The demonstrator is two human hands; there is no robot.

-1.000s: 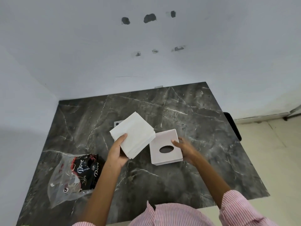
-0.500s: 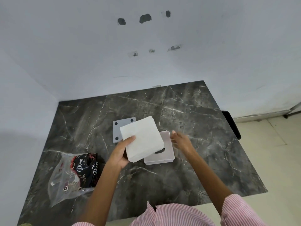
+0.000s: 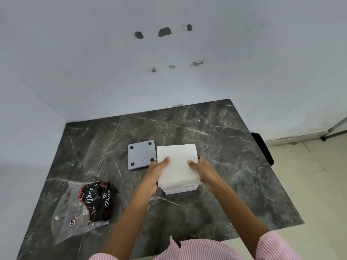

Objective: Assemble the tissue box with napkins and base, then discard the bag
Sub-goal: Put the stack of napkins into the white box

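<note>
A white stack of napkins (image 3: 177,162) sits on top of the white tissue box (image 3: 181,190), which rests on the dark marble table (image 3: 234,166) and is mostly hidden under the stack. My left hand (image 3: 156,170) grips the stack's left side with the thumb on top. My right hand (image 3: 201,167) grips its right side the same way. The grey square base (image 3: 142,154), with four black dots at its corners, lies flat just left of the stack. The empty clear and black bag (image 3: 84,207) lies crumpled at the table's front left.
White walls close in the table at the back and left. A black chair edge (image 3: 262,147) shows past the table's right side, above a pale tiled floor (image 3: 319,184).
The napkin stack has moved right and down onto the tissue box, covering its oval hole. My right hand left the box and took the stack's right side. The base is now uncovered.
</note>
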